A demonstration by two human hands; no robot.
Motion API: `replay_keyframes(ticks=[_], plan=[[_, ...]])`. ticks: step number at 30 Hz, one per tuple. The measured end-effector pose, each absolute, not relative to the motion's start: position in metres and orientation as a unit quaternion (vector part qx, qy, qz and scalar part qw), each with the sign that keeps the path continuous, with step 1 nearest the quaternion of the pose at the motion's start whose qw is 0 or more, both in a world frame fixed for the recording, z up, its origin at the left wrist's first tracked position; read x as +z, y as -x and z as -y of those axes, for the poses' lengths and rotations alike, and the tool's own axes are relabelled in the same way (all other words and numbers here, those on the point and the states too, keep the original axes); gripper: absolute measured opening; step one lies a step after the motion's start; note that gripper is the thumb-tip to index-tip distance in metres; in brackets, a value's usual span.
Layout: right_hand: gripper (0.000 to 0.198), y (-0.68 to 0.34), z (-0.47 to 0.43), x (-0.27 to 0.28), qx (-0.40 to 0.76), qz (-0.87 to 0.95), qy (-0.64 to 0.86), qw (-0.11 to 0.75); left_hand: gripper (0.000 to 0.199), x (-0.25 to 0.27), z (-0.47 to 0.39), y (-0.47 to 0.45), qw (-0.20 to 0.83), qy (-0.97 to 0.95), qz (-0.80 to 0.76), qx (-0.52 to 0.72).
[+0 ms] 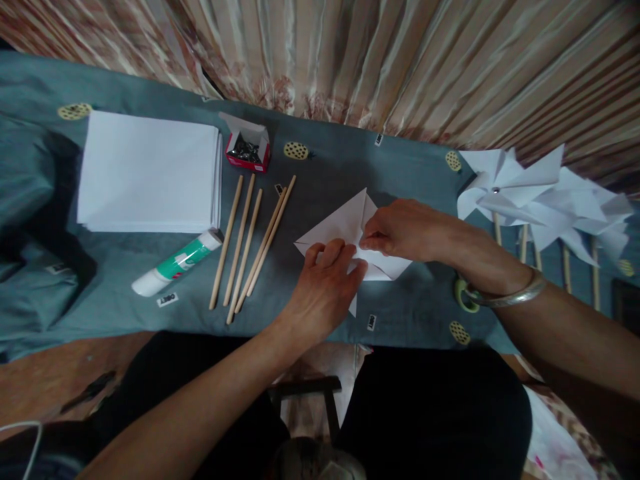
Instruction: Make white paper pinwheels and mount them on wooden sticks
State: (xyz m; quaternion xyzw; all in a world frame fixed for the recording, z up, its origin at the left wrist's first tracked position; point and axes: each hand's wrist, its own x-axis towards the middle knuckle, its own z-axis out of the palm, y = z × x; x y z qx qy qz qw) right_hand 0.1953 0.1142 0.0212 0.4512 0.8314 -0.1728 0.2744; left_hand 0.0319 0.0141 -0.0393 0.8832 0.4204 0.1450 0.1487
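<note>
A folded white paper, creased into pointed flaps like a pinwheel head, lies flat on the cloth in front of me. My left hand bends its fingers over the near left part, with thumb and fingertips pressed together at the paper's middle. From the right, my right hand pinches at the centre, its fingertips close to those of the left. Whatever small part sits between the fingertips is hidden. One narrow paper point sticks out below my left hand. A silver bangle circles my right wrist.
Left of the paper lie several wooden sticks, a glue stick, a paper stack and an open red box of small metal pieces. Finished pinwheels on sticks lie right; green-handled scissors sit under my right forearm. A curtain hangs behind.
</note>
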Motion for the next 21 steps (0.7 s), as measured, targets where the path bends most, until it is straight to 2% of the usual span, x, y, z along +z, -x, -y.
replay_keyframes(ticks=[9,14,21], plan=[[0.028,-0.189,-0.116,0.023,-0.159,-0.82,-0.456,0.308,0.033,-0.039,-0.015,-0.032,0.16,-0.883,-0.419,0.136],[0.031,-0.186,-0.117,0.025,-0.183,-0.809,-0.468,0.304,0.033,-0.041,-0.015,-0.032,0.154,-0.883,-0.42,0.145],[0.026,-0.181,-0.116,0.024,-0.14,-0.814,-0.481,0.294,0.034,-0.039,-0.015,-0.032,0.163,-0.882,-0.419,0.143]])
